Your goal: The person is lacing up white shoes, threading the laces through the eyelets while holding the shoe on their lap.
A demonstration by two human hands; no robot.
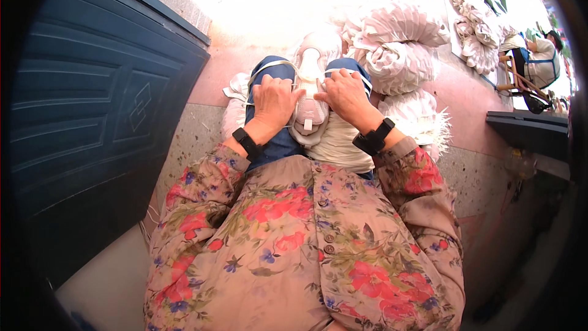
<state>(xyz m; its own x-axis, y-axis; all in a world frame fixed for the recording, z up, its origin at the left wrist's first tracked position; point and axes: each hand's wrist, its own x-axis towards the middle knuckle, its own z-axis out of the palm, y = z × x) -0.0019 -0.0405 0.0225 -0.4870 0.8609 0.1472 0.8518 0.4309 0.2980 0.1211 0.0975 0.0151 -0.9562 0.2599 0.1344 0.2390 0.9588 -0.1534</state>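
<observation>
Okay so the left hand (pixel 275 99) and right hand (pixel 348 95) pinch white laces (pixel 274 63) on a pale sneaker (pixel 310 91) between denim-clad knees (pixel 269 72).

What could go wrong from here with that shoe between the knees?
The loose lace looping over the left knee might snag or tangle. The shoe, set between the knees, could tip if the left hand and right hand pull unevenly. The pale bundles close to the right knee might get knocked.
</observation>
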